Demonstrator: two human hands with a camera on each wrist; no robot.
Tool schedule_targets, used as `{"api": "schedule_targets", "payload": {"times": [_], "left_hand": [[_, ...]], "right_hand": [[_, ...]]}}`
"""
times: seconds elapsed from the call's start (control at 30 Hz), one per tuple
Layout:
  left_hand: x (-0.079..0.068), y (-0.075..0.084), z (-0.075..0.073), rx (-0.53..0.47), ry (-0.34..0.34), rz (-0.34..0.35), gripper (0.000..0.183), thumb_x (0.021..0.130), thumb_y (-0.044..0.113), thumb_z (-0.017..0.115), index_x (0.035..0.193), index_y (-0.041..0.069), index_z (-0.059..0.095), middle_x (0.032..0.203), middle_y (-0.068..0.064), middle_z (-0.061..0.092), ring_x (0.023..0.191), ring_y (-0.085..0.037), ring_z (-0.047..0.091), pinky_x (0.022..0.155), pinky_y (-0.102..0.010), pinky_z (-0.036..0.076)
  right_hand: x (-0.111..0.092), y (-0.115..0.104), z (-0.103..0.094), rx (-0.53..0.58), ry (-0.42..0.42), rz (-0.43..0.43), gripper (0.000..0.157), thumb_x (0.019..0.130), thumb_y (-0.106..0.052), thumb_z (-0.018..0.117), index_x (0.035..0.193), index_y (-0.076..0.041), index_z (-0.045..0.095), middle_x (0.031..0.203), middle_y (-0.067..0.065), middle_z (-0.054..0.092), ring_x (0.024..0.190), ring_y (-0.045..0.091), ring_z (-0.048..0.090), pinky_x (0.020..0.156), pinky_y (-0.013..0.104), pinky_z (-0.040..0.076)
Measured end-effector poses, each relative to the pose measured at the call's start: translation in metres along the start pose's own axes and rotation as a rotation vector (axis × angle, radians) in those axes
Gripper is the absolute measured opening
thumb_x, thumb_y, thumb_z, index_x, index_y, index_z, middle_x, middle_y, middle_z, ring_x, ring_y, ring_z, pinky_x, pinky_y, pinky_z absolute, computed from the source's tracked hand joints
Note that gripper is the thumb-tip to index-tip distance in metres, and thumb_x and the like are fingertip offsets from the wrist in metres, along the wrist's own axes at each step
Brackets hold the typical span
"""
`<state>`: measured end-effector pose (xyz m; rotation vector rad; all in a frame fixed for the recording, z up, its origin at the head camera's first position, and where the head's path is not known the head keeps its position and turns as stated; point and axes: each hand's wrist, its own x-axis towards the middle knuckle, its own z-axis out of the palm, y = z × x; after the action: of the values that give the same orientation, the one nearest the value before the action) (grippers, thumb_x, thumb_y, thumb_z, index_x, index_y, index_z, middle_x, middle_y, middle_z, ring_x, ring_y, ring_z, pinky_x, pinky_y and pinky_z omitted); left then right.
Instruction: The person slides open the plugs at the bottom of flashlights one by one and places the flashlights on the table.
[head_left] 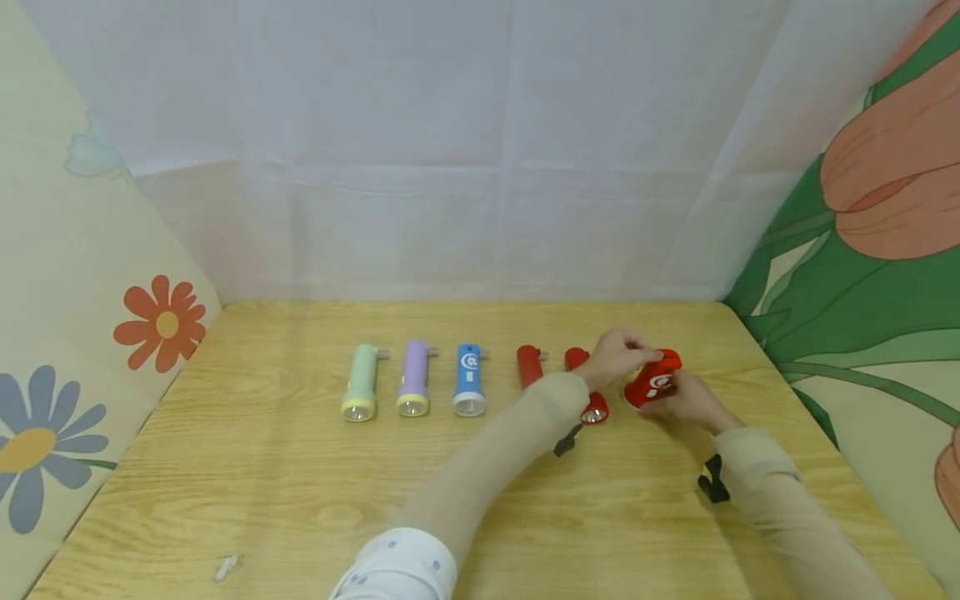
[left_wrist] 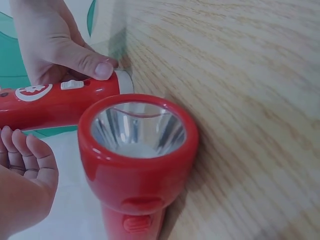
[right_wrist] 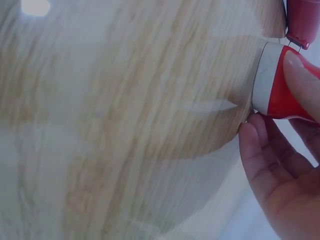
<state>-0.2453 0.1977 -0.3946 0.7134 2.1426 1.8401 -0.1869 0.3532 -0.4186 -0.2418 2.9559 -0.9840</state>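
Observation:
Above the right part of the table, a red flashlight with a white front rim (head_left: pixel 651 385) is tilted between both hands. My right hand (head_left: pixel 693 402) grips its body near the lens end; in the right wrist view the thumb (right_wrist: pixel 302 75) lies on the red casing. At the tail end, the fingertips of my left hand (head_left: pixel 617 358) pinch it from the upper left. The left wrist view shows the left fingers (left_wrist: pixel 35 155) curled just below the casing, beside a white switch (left_wrist: pixel 72 84). Partly under the left wrist lies another red flashlight (head_left: pixel 595 410), lens toward me.
Further left in the row lie a red flashlight (head_left: pixel 528 365), a blue one (head_left: pixel 469 379), a purple one (head_left: pixel 414 375) and a green one (head_left: pixel 363 375), some with plug prongs out. A small white scrap (head_left: pixel 225 568) is on the wooden table (head_left: pixel 300 500) at front left.

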Motion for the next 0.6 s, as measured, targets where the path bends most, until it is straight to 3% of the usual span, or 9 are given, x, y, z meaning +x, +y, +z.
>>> {"api": "schedule_targets", "payload": {"times": [0.13, 0.37, 0.6], "left_hand": [[-0.0004, 0.0028, -0.0004, 0.019, -0.004, -0.008, 0.02, 0.083, 0.014, 0.068, 0.068, 0.0, 0.065, 0.057, 0.0, 0.054, 0.048, -0.004, 0.035, 0.046, -0.016, 0.03], [0.0002, 0.0077, 0.0036, 0.08, 0.041, -0.079, 0.023, 0.081, 0.018, 0.071, 0.063, 0.003, 0.066, 0.052, 0.003, 0.052, 0.047, -0.003, 0.038, 0.045, -0.015, 0.033], [0.0031, 0.0082, 0.0084, -0.001, 0.072, -0.132, 0.011, 0.078, 0.014, 0.073, 0.079, 0.005, 0.067, 0.059, 0.006, 0.056, 0.05, -0.005, 0.046, 0.047, -0.019, 0.041]], "right_hand": [[0.0001, 0.0003, -0.0015, 0.016, -0.007, -0.004, 0.057, 0.067, -0.015, 0.082, 0.107, 0.013, 0.053, 0.091, 0.023, 0.063, 0.082, 0.034, 0.061, 0.073, 0.041, 0.049], [0.001, 0.006, -0.0046, 0.05, -0.001, -0.109, 0.059, 0.065, -0.025, 0.083, 0.102, 0.011, 0.053, 0.085, 0.018, 0.063, 0.075, 0.028, 0.061, 0.068, 0.041, 0.05], [0.002, 0.0018, -0.003, 0.003, -0.028, -0.024, 0.059, 0.067, -0.017, 0.082, 0.107, 0.014, 0.051, 0.092, 0.023, 0.063, 0.082, 0.034, 0.061, 0.074, 0.046, 0.05]]}}
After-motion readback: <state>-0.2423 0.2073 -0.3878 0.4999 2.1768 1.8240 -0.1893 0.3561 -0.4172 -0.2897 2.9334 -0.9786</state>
